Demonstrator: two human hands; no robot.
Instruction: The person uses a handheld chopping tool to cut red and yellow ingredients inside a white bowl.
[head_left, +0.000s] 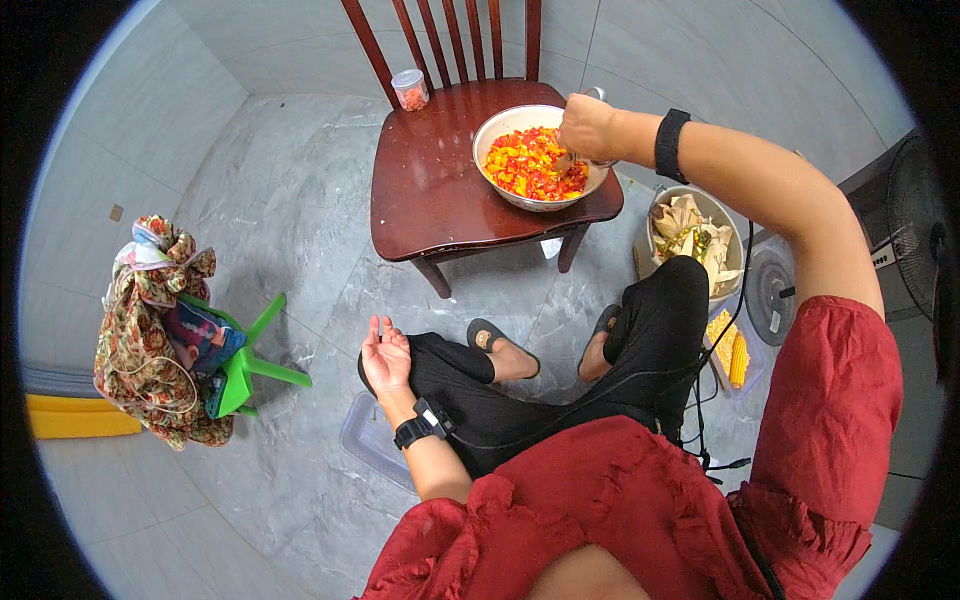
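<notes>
My right hand (589, 127) is closed at the right rim of a wide enamel-like bowl (517, 198). It grips a metal utensil (596, 94), whose end shows above the fist; a lower part dips among the chopped peppers, and its exact kind is hidden. Red and yellow chopped peppers (529, 161) fill the bottom of the bowl. The bowl stands on the front right of a dark red wooden chair seat (427, 180). Palm up, my left hand (387, 356) lies by my left knee, holding nothing, with its fingers loosely apart.
A small lidded jar (411, 91) stands at the seat's back left. Right of the chair is a bucket (731, 217) of corn husks, near a tray with a corn cob (739, 360). Black cables (701, 420) hang by my right leg. A cloth-draped green stool (240, 379) stands left.
</notes>
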